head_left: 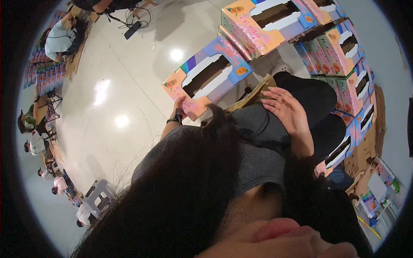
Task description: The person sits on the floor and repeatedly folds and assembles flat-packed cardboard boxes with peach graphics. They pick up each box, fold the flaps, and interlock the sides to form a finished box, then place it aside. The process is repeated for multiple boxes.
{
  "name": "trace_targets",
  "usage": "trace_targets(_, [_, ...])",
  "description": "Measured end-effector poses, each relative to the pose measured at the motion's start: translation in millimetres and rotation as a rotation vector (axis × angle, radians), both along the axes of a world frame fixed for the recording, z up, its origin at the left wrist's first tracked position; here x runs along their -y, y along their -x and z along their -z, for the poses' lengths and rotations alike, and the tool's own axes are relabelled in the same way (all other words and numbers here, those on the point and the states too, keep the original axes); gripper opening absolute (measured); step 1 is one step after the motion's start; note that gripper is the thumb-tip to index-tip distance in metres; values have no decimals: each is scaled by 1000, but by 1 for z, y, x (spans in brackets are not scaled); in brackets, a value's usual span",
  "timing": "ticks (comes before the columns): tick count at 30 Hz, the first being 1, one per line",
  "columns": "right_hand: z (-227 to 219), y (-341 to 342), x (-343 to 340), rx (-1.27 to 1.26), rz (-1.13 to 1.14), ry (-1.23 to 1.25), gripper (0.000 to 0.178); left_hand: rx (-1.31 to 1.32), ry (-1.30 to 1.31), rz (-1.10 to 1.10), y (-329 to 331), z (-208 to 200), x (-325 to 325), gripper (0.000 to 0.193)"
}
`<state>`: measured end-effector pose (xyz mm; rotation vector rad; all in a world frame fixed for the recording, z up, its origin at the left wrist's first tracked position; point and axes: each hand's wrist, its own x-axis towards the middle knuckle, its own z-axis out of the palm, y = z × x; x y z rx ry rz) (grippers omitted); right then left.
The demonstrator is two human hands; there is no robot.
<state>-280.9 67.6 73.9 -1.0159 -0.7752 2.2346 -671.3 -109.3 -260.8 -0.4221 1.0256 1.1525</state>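
Observation:
A colourful printed carton (pixel 209 91) in orange, pink, purple and blue is tilted in front of me, with a long cut-out in its top that shows brown cardboard inside. My left hand (pixel 180 108) grips its near left end; some of the fingers are hidden behind the panel. My right hand (pixel 286 109) is raised over my lap, palm partly turned in, its fingers apart and nothing in them. Just beyond it lies a fold of tan material (pixel 259 92) that I cannot identify. The carton's far end reaches close to a stack of similar cartons (pixel 271 32).
More cartons (pixel 350 88) are stacked along the right, beside flattened brown cardboard (pixel 361 148). A black power strip (pixel 133 30) with cables lies on the pale floor. A grey plastic stool (pixel 97 196) stands at left. Several people sit along the left edge, near piled cartons (pixel 51 79).

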Motion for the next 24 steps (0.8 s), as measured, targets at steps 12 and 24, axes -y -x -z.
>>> trace_targets(12, [-1, -6, -2, 11, 13, -27, 37, -1787, 545, 274, -40, -18, -29, 99])
trace_targets(24, [-13, -14, -6, 112, 93, -59, 41, -2622, -492, 973, -124, -5, -99, 93])
